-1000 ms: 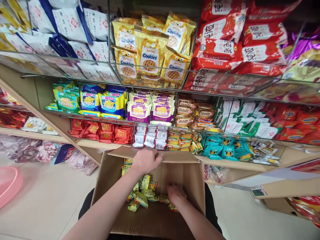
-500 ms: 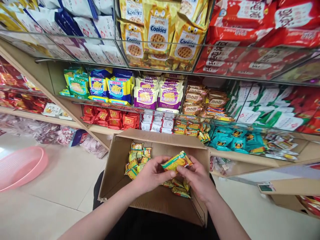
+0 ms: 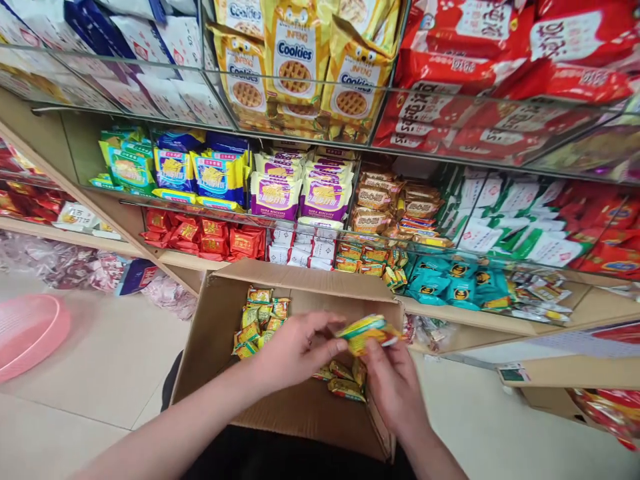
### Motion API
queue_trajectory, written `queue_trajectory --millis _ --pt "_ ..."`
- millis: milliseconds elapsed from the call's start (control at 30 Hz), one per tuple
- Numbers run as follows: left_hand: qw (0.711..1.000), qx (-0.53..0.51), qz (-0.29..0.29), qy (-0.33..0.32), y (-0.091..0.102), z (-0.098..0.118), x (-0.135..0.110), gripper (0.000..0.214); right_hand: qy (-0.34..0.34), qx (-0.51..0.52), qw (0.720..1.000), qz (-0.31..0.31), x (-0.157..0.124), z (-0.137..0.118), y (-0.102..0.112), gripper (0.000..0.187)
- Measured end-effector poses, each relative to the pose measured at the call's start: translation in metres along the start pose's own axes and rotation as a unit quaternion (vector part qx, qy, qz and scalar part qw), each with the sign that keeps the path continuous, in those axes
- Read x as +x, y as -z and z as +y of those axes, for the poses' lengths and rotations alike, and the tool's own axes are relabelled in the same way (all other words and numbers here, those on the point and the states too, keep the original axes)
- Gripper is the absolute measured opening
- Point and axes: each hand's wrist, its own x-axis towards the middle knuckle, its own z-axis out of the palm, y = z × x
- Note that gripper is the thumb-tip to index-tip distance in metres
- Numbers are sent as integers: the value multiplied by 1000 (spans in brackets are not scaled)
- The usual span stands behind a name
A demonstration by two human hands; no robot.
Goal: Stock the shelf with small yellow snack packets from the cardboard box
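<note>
A yellow-and-green snack packet (image 3: 365,331), blurred by motion, is between my hands above the open cardboard box (image 3: 320,417). My right hand (image 3: 397,383) grips its right end, thumb on the near face and fingers behind. At the left end, the thumb and fingertips of my left hand (image 3: 295,347) close on the packet's edge. Inside the box, a pile of similar small packets (image 3: 257,320) lies at the back left. Several more packets (image 3: 345,387) lie on the right, below my hands and partly hidden by them.
Beyond the box stand shelves with clear fronts, holding yellow cookie bags (image 3: 295,57), purple biscuit packs (image 3: 325,193), red packs (image 3: 215,237) and turquoise packs (image 3: 450,283). A pink basket (image 3: 33,333) sits on the floor at left. Another cardboard box (image 3: 550,407) is at right.
The packet has tilted and shifted slightly in my fingers, and my right hand has turned and lowered a little. The whole view has shifted, with box and shelves now further left.
</note>
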Motion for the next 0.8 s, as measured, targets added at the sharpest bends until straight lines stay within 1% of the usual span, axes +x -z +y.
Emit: queue_trajectory --millis 33,67,100,133,167,233,267,300,367,433,467,500,533,567,600,667,800 --pt "994 95 21 -43 12 3 8 33 47 -38 998 34 7 -9 14 30" --pt "982 170 47 -69 25 3 18 33 103 -83 988 76 17 -19 29 32" --pt "968 232 66 -72 37 2 28 33 163 -137 970 115 31 -28 46 36" --pt "954 282 78 -56 47 -2 38 35 211 -205 945 140 48 -37 62 40" --pt "943 326 69 -22 54 -7 48 38 234 -282 920 138 66 -42 76 42" --pt "918 391 15 59 59 -20 61 45 216 -435 869 96 104 -46 95 44" --pt "903 420 -7 90 58 -26 65 46 197 -500 840 68 121 -44 99 41" --pt "890 444 -17 106 55 -31 67 47 181 -557 810 33 137 -41 100 38" --pt "872 476 -18 113 49 -37 67 46 171 -648 740 -46 163 -31 93 29" --pt "867 485 -15 109 46 -38 66 45 176 -714 667 -120 182 -22 79 24" --pt "867 486 -15 110 46 -37 66 44 174 -739 635 -145 189 -18 71 22" --pt "867 485 -15 112 46 -35 66 44 165 -759 608 -164 194 -15 65 22" --pt "867 484 -16 116 47 -34 67 43 153 -773 589 -180 199 -12 59 21" --pt "868 482 -19 120 48 -33 68 42 140 -781 577 -193 204 -9 54 21" --pt "869 479 -21 125 49 -33 69 41 128 -784 572 -204 208 -7 51 22" --pt "871 473 -23 133 50 -33 71 40 115 -782 573 -215 214 -1 49 23" --pt "870 473 -21 136 50 -36 73 38 104 -775 583 -220 220 11 53 25"
